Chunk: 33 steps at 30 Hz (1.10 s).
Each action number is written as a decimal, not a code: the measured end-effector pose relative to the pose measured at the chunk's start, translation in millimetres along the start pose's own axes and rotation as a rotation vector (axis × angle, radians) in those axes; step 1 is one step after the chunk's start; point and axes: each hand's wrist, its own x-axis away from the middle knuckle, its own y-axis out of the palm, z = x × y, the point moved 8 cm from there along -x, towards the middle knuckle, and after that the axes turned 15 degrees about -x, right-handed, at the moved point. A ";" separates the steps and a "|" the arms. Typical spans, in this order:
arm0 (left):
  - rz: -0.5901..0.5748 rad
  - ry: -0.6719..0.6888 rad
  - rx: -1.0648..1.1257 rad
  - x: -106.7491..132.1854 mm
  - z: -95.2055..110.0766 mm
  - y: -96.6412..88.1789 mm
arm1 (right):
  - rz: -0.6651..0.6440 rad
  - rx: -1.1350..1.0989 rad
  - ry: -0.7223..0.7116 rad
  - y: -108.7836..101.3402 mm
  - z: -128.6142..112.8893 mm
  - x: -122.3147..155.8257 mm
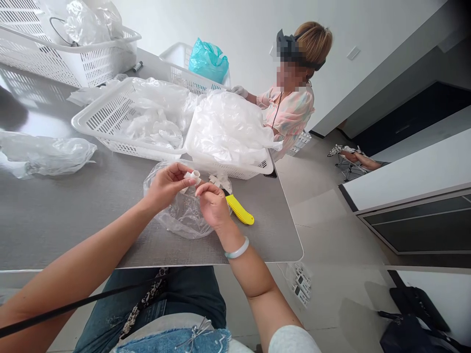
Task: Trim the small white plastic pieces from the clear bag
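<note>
My left hand point(167, 186) pinches a small white pipe fitting point(196, 175) between thumb and fingers, with its round opening turned up. Close against the fitting's right side, my right hand point(214, 205) has its fingers curled; its fingertips appear to grip the fitting, though the contact is partly hidden. Beneath both hands a clear plastic bag point(187, 218) lies spread on the grey table point(110, 206). More small white pieces point(218, 182) sit on the bag just beyond my right hand. A yellow-handled tool point(240, 210) lies beside my right wrist, its working end hidden.
White baskets hold clear plastic bags: one in the middle point(99, 125), one at right point(235, 169), one at far left point(106, 61). A teal bag point(209, 61) sits in a back basket. Another person point(287, 108) stands beyond the table's right edge. A loose bag point(51, 154) lies left.
</note>
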 end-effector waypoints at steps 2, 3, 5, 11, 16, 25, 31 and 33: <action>-0.024 0.018 -0.026 1.2 -0.2 3.7 | 0.147 0.034 -0.080 -10.1 -8.4 0.5; -0.046 0.020 -0.033 1.8 -0.9 6.5 | 0.211 0.104 -0.134 -14.4 -14.6 2.1; -0.098 0.016 -0.039 2.8 -3.0 12.3 | 0.293 0.290 -0.243 -18.3 -28.1 6.5; -0.024 0.056 -0.072 1.4 0.1 1.5 | 0.178 0.581 -0.443 -8.2 -46.2 12.9; -0.053 0.075 -0.166 -0.1 6.3 -1.3 | -0.010 0.889 -0.692 7.6 -56.0 21.7; -0.043 0.248 -0.418 5.5 17.3 2.0 | -0.181 1.130 -0.607 18.8 -24.1 15.3; -0.069 0.211 -0.472 5.8 15.1 3.9 | -0.004 0.766 -0.390 -1.6 -27.9 6.2; -0.064 0.220 -0.485 5.1 16.8 2.8 | 0.150 0.611 -0.369 -17.6 -37.0 6.2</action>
